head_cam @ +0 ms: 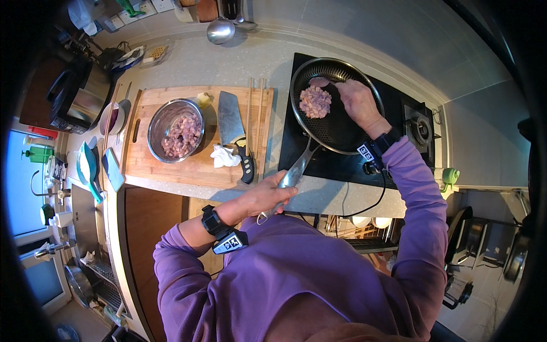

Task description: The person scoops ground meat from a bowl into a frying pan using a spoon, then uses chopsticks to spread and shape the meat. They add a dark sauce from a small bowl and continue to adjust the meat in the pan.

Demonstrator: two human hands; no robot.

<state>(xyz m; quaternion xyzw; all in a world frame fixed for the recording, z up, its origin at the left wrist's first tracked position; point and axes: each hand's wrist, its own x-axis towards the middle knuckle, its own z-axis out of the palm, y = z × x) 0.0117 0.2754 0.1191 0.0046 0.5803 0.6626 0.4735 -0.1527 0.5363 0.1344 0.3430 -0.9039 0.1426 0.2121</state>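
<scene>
My left hand (270, 194) grips the metal handle (299, 164) of a frying pan (337, 139) that stands on the black gas hob. Over the pan, my right hand (358, 102) holds a spoon (319, 81), its bowl at the far edge of a round patty of diced pinkish meat (315, 102). The patty lies in the left half of the pan. On a wooden cutting board (201, 173) to the left, a steel bowl (156, 128) contains more of the diced meat (183, 136). Part of the spoon's handle is hidden by my right hand.
A cleaver (230, 115), chopsticks (259, 115), a crumpled white tissue (225, 156) and a yellowish food piece (203, 99) lie on the board. Right of the pan is a gas burner (419, 130). A black cable (376, 201) hangs from my right wrist across the counter edge.
</scene>
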